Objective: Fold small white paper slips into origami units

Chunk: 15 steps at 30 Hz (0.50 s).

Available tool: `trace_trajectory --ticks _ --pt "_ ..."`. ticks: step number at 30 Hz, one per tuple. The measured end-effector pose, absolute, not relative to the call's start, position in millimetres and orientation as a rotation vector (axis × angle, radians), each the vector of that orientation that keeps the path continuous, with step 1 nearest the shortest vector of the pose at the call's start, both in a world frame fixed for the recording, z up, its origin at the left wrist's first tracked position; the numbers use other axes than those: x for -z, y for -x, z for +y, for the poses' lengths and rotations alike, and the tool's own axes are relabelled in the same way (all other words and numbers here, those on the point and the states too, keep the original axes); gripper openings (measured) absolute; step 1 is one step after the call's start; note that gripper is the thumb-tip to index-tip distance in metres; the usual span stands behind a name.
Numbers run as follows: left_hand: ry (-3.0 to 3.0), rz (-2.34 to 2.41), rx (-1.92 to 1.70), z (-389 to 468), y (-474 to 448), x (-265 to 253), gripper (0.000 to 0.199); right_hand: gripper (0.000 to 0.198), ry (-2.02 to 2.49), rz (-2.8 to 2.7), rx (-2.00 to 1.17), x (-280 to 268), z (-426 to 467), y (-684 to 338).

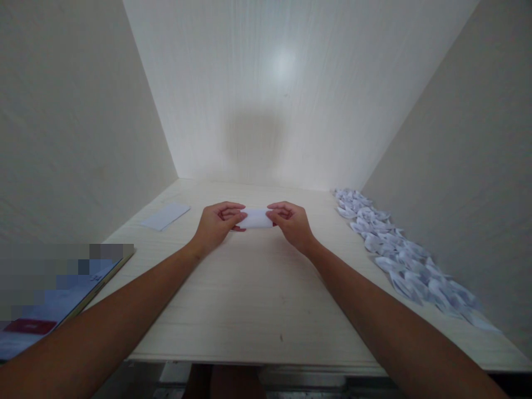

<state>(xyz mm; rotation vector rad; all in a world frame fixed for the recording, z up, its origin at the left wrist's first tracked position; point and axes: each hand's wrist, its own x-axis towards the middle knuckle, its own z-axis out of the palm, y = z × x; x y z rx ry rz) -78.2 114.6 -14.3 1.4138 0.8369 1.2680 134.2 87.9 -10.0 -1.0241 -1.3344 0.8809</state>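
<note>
A small white rectangle of paper (256, 219) is held level between both hands, above the middle of the pale table. My left hand (221, 220) pinches its left end, thumb on the near face and fingers behind. At the right end, my right hand (288, 219) grips it the same way with thumb and fingers. Whether the paper is folded into layers I cannot tell. Left of my left hand, a flat stack of white paper (166, 216) lies on the table.
Along the right wall runs a long heap of folded white paper pieces (399, 255). A thick book or magazine (78, 293), partly blurred out, lies at the left front. Panels close in the table (249, 310) at the left, back and right. Its front edge is near my body.
</note>
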Motion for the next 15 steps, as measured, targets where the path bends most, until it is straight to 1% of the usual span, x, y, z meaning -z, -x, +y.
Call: trace_trajectory --ticks 4,7,15 --pt "-1.397 0.847 -1.272 115.3 77.7 14.8 0.054 0.034 1.008 -1.329 -0.909 9.2 86.7 -134.0" --pt "-1.388 0.838 -1.271 114.5 77.1 14.5 0.053 0.036 1.007 -1.337 -0.926 9.1 85.0 -133.3" --pt "-1.392 0.791 -1.25 111.0 75.7 12.1 0.051 0.035 1.052 -1.408 -0.887 10.2 82.4 -131.3"
